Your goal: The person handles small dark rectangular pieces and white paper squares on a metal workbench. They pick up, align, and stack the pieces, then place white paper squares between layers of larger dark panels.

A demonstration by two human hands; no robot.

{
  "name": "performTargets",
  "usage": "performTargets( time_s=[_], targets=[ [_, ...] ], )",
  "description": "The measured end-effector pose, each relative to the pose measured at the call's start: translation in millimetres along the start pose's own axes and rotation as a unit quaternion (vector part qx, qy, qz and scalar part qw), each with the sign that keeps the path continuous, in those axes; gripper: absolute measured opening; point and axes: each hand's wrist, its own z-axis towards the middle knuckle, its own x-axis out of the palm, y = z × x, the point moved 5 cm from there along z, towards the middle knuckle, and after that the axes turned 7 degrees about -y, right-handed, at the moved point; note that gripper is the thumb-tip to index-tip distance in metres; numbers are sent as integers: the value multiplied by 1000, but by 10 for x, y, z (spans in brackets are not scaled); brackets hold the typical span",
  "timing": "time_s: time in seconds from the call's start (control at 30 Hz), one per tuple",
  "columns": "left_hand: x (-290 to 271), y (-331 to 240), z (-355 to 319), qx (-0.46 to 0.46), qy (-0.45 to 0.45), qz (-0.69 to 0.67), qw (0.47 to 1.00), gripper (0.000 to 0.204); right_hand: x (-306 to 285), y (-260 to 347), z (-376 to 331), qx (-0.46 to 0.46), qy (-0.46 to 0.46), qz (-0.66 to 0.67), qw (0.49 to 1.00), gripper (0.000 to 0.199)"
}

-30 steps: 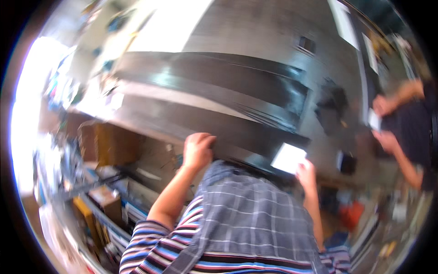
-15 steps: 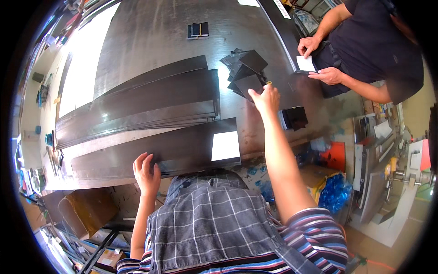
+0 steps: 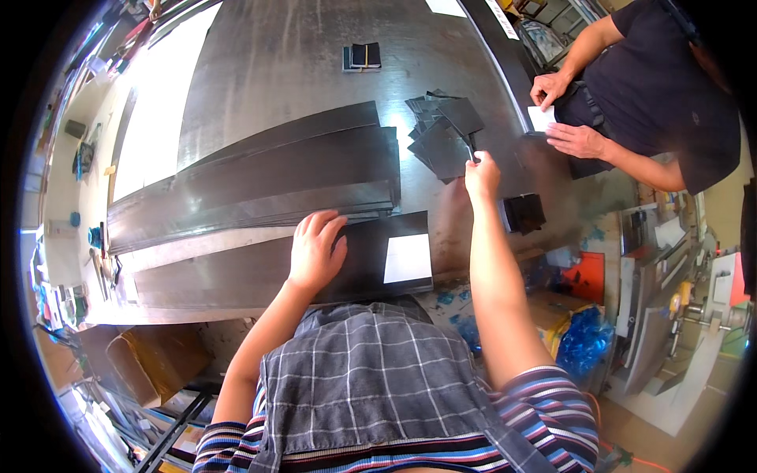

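My left hand (image 3: 317, 251) is open over the nearest long black strip (image 3: 213, 276), its fingers reaching toward the stack beyond. A white sheet (image 3: 406, 259) lies on that strip's right end. My right hand (image 3: 482, 175) is closed round a slim, pen-like tool (image 3: 471, 147), whose exact kind I cannot make out. It is at the near right edge of a loose pile of black rectangular pieces (image 3: 443, 151). Farther from me than the nearest strip lies a stack of long black strips (image 3: 268, 173).
A small dark bundle (image 3: 523, 213) sits right of my right forearm; a banded bundle (image 3: 364, 55) lies farther back on the dark table (image 3: 268, 47). At right, a co-worker (image 3: 654, 87) holds a white piece (image 3: 542, 118). Cardboard (image 3: 158, 359) and blue plastic (image 3: 583, 339) are below the table.
My left hand has moved right and farther forward along the strip. My right hand has drawn slightly back from the pile, and the slim tool now shows in it. The view has shifted a little.
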Motion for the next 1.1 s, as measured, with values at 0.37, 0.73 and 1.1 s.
performTargets(
  time_s=[0.37, 0.73, 1.1],
  targets=[
    [486, 648, 547, -29, 134, 161, 977, 70, -153, 162, 25, -38, -22, -13, 999, 29],
    [382, 571, 843, -16, 67, 29, 997, 85, -107, 991, -636, 233, 200, 432, 848, 22],
    [110, 878, 1256, -321, -45, -305, 895, 23, 748, 1605, -111, 150, 365, 446, 804, 29]
  ],
)
